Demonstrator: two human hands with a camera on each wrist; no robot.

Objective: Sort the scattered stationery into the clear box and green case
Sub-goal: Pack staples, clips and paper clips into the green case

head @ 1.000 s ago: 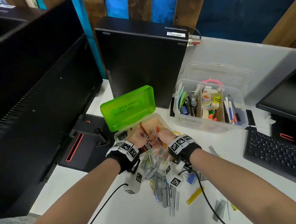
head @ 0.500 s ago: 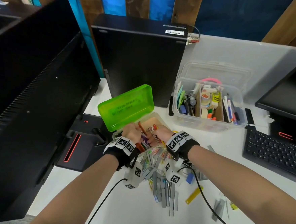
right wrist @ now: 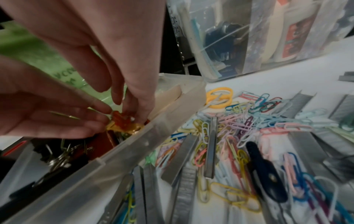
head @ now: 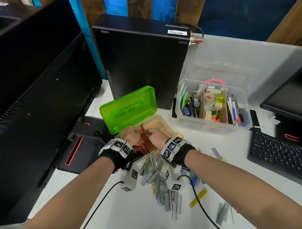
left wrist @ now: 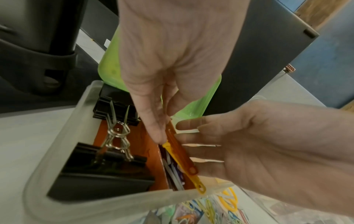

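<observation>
I am working 2 thin plastic strips, the orange strip [left wrist: 181, 149] and the yellow strip [left wrist: 188, 170], into the green case [head: 129, 109], which is sitting open on the white desk [head: 139, 220] with its lid tilted up, left of the clear box [head: 212, 108]. The strips are lying slantwise in the middle slot, their lower ends riding up on the case's near wall; the yellow one is poking over the rim.

What worries me: that yellow end is overhanging, so I judge that if I let go now it could tip out onto the paper clips [right wrist: 249, 121] heaped just beside the case. Pushing harder could bow the strips or make them spring out. The binder clips [left wrist: 107, 151] are filling the slot next door, so there is little room to slide sideways, and pressing on the near wall could shift the light case.

My left hand [left wrist: 164, 72] is pinching the upper ends of the strips between thumb and fingertips. My right hand [left wrist: 258, 148] is only partly spread, its fingers [left wrist: 193, 125] loosely bent and touching the orange strip from the side, steadying rather than clasping. Staple bars [head: 169, 196] are lying scattered on the desk near my wrists, not yet sorted.
</observation>
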